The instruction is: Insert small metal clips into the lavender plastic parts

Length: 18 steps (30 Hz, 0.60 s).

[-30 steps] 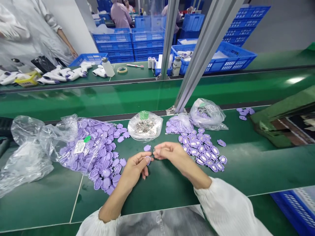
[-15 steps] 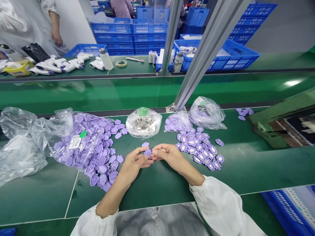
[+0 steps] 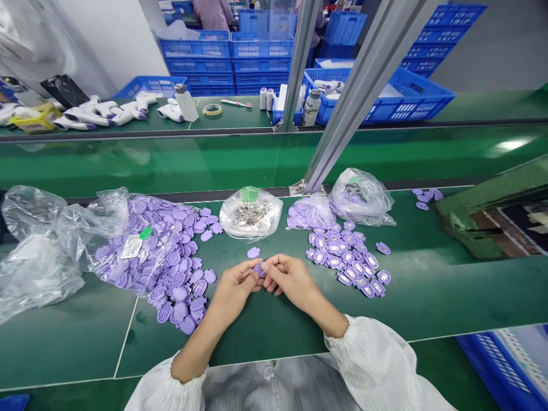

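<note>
Between the fingertips of my left hand (image 3: 234,290) is a small purple plastic cover (image 3: 258,268), tilted. The thumb and forefinger of my right hand (image 3: 291,281) are pinched together at the cover's right edge; whatever they hold is hidden. Just beyond the fingers a single purple cover (image 3: 253,252) lies on the green table. Further back sits an open clear bag of small metal parts (image 3: 250,215). To the left spreads a heap of purple covers (image 3: 180,294), partly inside a clear bag. On the right lie several covers with metal pieces fitted in them (image 3: 357,265).
Two clear bags with purple pieces, one nearer (image 3: 311,212) and one farther (image 3: 363,197), stand behind the right pile. A metal post (image 3: 342,108) rises at the table's back edge. A green machine frame (image 3: 466,228) is at the right. Blue crates (image 3: 422,97) stand beyond.
Both hands have come slightly nearer to me, and the held cover has tilted to a steeper angle. The person at the far left has moved mostly out of view.
</note>
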### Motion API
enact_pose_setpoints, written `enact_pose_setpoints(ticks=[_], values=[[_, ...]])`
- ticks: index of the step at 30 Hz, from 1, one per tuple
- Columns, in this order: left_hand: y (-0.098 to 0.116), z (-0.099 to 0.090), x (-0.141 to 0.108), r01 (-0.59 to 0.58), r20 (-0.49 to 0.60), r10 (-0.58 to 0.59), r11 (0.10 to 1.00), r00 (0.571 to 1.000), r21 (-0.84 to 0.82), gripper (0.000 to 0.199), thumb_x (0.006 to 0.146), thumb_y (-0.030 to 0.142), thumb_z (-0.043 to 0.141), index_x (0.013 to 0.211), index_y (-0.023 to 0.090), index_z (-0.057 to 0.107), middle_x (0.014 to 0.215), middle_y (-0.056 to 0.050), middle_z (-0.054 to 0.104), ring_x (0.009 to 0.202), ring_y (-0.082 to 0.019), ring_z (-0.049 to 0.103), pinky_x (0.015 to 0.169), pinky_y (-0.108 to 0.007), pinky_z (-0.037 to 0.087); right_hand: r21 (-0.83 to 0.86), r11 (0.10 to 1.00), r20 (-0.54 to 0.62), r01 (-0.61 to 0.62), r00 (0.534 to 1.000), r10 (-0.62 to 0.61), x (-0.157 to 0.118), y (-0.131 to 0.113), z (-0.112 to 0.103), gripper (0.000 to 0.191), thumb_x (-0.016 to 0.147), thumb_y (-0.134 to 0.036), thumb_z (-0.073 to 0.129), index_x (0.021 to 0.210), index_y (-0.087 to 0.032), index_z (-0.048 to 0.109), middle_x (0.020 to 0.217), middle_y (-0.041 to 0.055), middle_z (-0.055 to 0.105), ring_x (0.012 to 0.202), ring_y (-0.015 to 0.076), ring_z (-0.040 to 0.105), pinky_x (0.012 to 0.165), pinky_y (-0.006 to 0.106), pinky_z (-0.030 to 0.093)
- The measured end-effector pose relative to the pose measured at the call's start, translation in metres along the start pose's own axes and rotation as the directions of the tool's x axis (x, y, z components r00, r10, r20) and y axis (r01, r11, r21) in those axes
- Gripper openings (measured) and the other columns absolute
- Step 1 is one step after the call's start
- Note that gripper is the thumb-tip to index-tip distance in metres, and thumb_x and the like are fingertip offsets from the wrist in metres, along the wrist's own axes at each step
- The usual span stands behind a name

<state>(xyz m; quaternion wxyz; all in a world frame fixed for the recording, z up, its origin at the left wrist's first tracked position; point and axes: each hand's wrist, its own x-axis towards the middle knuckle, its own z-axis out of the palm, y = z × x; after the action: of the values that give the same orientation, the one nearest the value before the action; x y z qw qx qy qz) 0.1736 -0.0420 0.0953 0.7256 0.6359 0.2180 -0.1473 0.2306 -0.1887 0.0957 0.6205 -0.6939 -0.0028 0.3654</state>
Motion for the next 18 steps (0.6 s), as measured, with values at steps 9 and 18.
enact_pose_setpoints(ticks=[9,18], values=[[0.0056,0.002,0.0006,0.024,0.04,-0.02,0.994,0.999,-0.103,0.051,0.078,0.036,0.068,0.12,0.009,0.061,0.092,-0.009,0.076,0.079,-0.016,0.071,0.084,-0.029,0.055,0.037,0.997,-0.051,0.075,0.996,-0.073,-0.0049,0.0025,0.0038,0.033,0.08,-0.047,0.061,0.084,-0.014,0.059,0.054,-0.0018,0.058,0.045,0.0055,0.051,0.046,0.016,0.043],[0.0087,0.0005,-0.0032,0.041,0.067,-0.038,0.998,0.997,-0.047,0.046,0.08,0.037,0.066,0.119,0.013,0.063,0.097,-0.009,0.075,0.088,-0.019,0.071,0.085,-0.029,0.052,-0.061,0.99,-0.059,0.13,0.989,-0.133,-0.006,0.0077,0.0028,0.033,0.083,-0.049,0.059,0.087,-0.016,0.06,0.055,-0.0018,0.055,0.05,0.0071,0.052,0.048,0.017,0.042]])
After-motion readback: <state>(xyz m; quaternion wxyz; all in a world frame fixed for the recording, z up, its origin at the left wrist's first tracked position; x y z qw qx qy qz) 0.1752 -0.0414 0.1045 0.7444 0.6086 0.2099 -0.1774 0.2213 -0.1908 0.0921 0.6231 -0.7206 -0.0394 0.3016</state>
